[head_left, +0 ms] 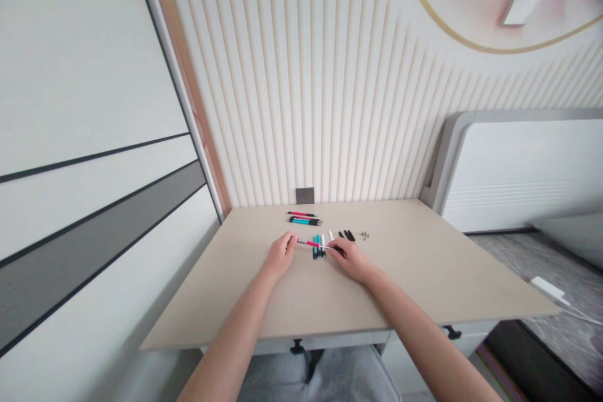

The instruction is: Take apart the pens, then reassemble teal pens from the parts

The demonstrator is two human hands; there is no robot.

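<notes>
The left hand and right hand sit close together mid-desk, apparently pinching opposite ends of a pink-and-white pen, its long axis running crosswise, left to right. Teal pens lie just under it, pointing toward the person. Black pen parts and small metal pieces sit to the right, with more pens beyond.

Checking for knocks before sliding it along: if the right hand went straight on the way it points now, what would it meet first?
Most likely the white pen, right ahead of the right hand and almost touching it. The pink pen lies close by too, so depth makes this hard to be sure of.
</notes>
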